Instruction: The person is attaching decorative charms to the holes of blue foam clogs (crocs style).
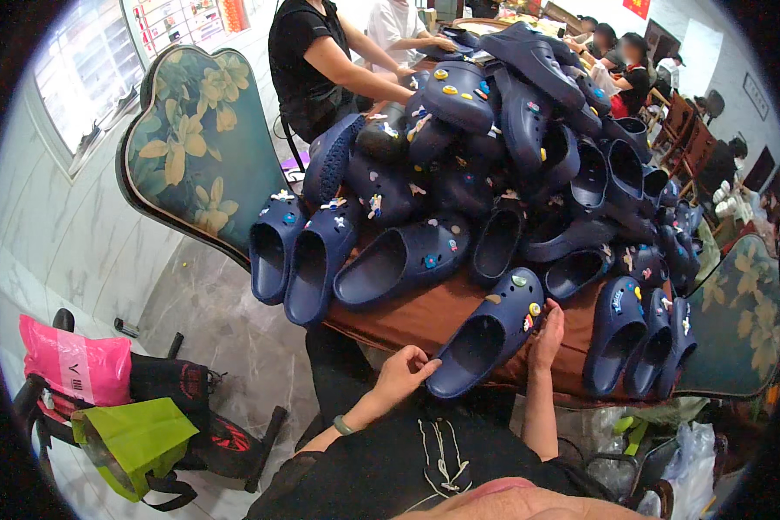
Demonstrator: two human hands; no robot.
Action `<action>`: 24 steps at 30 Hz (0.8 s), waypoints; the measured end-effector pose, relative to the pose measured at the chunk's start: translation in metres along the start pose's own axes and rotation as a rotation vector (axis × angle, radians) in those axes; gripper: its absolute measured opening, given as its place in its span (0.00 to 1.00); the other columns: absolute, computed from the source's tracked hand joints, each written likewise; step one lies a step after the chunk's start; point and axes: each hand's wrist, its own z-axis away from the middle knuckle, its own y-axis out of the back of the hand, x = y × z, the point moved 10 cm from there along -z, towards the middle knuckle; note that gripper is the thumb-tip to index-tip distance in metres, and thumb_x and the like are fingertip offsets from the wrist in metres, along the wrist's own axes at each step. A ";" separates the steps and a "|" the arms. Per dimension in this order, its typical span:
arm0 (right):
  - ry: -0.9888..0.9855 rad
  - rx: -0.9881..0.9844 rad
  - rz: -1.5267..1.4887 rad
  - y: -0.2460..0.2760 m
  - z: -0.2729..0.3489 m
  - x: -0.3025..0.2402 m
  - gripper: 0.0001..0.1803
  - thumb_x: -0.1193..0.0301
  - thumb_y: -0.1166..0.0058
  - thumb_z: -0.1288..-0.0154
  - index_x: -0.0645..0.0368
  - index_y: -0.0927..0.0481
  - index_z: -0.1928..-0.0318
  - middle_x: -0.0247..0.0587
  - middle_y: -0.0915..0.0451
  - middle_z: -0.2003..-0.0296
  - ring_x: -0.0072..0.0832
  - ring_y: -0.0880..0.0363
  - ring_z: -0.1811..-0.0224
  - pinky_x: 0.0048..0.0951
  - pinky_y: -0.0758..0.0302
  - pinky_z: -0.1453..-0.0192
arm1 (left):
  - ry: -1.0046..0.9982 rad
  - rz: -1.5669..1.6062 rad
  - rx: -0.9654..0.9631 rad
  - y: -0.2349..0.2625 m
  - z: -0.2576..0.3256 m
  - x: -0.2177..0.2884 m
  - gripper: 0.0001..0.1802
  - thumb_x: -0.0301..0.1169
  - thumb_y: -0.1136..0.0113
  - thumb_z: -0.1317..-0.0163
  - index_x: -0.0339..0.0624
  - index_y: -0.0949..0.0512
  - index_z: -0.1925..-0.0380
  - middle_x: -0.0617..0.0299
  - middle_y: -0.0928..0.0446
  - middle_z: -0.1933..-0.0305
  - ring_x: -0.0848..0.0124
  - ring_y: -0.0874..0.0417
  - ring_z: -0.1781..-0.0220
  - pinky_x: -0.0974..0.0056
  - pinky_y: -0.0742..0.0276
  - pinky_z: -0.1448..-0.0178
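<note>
A dark blue clog (481, 340) with charms on its toe lies tilted at the near edge of the table, its heel toward me. My left hand (405, 371) pinches its heel, fingers curled. My right hand (548, 333) is pressed against the toe's right side by the yellow and pink charms; some of its fingertips are hidden behind the clog. Just beyond, another clog (399, 260) lies on its own, and a pair of clogs (322, 264) stands at the left. Several more clogs (617, 336) line the right edge.
A large heap of dark blue clogs (524, 130) covers the brown-topped table (390, 325). Floral padded chair backs (191, 147) flank it. At the left are a pink plastic package (74, 360) and a green bag (139, 442). A person in black (316, 65) works across the table.
</note>
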 end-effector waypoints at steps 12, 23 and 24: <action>0.041 -0.050 0.064 0.003 -0.006 0.006 0.18 0.63 0.59 0.24 0.64 0.27 0.47 0.36 0.26 0.53 0.24 0.29 0.49 0.25 0.34 0.42 | 0.056 0.481 -0.397 -0.047 -0.003 -0.007 0.25 0.28 0.43 0.41 0.34 0.31 0.43 0.61 0.22 0.52 0.74 0.22 0.51 0.68 0.27 0.47; 0.081 0.025 -0.313 0.017 0.039 -0.017 0.26 0.53 0.63 0.24 0.61 0.34 0.40 0.43 0.26 0.49 0.31 0.27 0.48 0.34 0.29 0.41 | -0.073 0.700 -0.360 -0.033 0.002 0.025 0.31 0.20 0.45 0.43 0.32 0.37 0.37 0.60 0.30 0.41 0.73 0.27 0.41 0.68 0.31 0.38; -0.080 -0.034 -0.245 0.012 0.053 -0.021 0.32 0.45 0.62 0.27 0.59 0.34 0.38 0.41 0.28 0.48 0.33 0.27 0.46 0.37 0.28 0.43 | -0.090 0.712 -0.348 -0.032 -0.004 0.032 0.32 0.20 0.44 0.43 0.31 0.37 0.36 0.58 0.30 0.39 0.72 0.28 0.40 0.67 0.31 0.38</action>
